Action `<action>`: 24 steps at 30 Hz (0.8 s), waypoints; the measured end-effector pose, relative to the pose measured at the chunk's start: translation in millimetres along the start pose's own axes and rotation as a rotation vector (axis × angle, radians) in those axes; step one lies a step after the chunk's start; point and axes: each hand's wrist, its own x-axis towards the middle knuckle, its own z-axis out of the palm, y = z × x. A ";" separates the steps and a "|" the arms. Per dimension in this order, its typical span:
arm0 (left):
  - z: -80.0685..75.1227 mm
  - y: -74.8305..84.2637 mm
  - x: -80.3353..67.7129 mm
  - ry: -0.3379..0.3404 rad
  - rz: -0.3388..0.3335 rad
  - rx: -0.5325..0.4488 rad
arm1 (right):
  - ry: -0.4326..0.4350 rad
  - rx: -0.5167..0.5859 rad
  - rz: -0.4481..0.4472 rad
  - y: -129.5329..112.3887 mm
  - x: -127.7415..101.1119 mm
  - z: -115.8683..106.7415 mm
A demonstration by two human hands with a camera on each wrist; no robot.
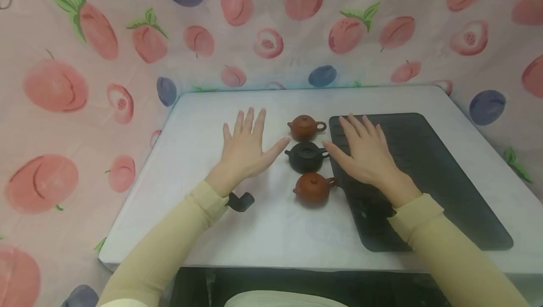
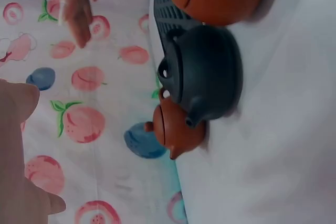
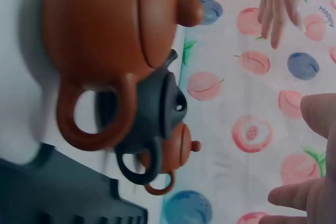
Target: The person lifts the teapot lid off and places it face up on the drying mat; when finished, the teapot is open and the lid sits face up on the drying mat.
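Observation:
Three small teapots stand in a line on the white table: a reddish-brown teapot at the back, a black teapot in the middle, an orange-brown teapot at the front. Their handles point right, their spouts left. My left hand is held left of the row, fingers spread, holding nothing. On the other side, my right hand is over a dark slatted tray, also with fingers spread and nothing held. In the right wrist view the front teapot looms closest, its loop handle toward the tray.
The white table carries the tray on its right side, close beside the teapot handles. Fruit-printed cloth hangs behind and at both sides. A black strap-like piece shows below my left wrist.

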 end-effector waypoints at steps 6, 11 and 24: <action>17.9 0.8 -13.4 0.049 0.074 -0.188 | 0.028 0.119 -0.040 9.5 -2.9 15.2; 48.0 1.9 -26.4 0.092 0.067 -0.459 | 0.041 0.251 -0.071 9.7 -1.6 35.4; 99.4 8.0 -40.6 -0.037 0.084 -0.702 | 0.096 0.457 -0.063 0.9 -14.6 78.3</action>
